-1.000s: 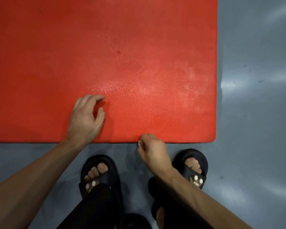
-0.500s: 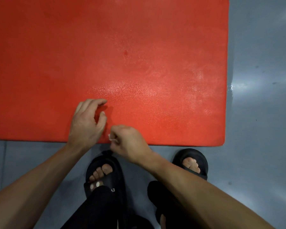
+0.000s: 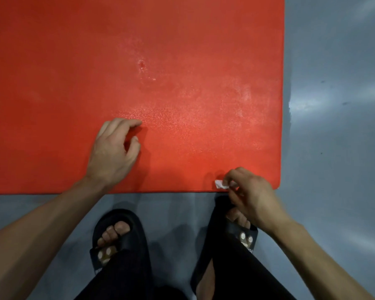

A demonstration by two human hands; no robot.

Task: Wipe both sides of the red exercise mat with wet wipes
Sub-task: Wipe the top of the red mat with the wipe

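Grey floor (image 3: 333, 148) carries the red exercise mat (image 3: 182, 50), laid flat, its near edge just ahead of two black sandals (image 3: 121, 234). Left hand (image 3: 113, 152) rests on the mat, fingers loosely curled, holding nothing. Right hand (image 3: 251, 195) pinches a small white wet wipe (image 3: 220, 184) at the mat's near edge, close to its right corner

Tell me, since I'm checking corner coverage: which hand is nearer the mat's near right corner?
Right. The right hand, pinching a white wipe, sits at the near edge close to that corner of the mat; the left hand rests on the mat farther left.
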